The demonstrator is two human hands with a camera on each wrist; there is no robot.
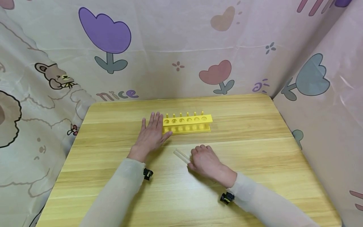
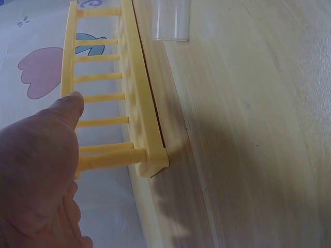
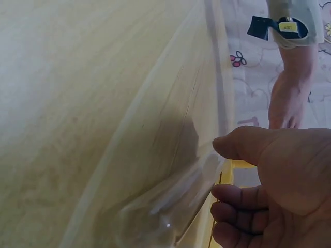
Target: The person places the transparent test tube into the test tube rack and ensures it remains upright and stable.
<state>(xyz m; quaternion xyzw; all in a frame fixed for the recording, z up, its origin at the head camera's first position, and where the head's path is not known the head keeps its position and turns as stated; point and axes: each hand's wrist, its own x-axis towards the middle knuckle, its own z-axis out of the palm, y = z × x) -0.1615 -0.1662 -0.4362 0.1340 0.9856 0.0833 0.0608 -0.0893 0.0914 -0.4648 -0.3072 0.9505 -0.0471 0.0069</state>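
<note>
A yellow test tube rack [image 1: 187, 122] with a row of round holes and several short pegs stands toward the back of the table. My left hand [image 1: 151, 135] rests at its left end, fingers straight and thumb spread toward the front. In the left wrist view that thumb [image 2: 70, 108] touches the rack's edge. Nearer to me, my right hand [image 1: 205, 160] pinches a clear test tube [image 1: 181, 156] that slants up and left toward the rack. The right wrist view shows the tube [image 3: 165, 206] beside the thumb and curled fingers; the hand hides its other end in the head view.
The wood-grain table [image 1: 249, 132] carries the rack. A patterned cloth [image 1: 158, 37] hangs behind it and along both sides. Each wrist wears a small black camera [image 1: 227, 198] at the sleeve.
</note>
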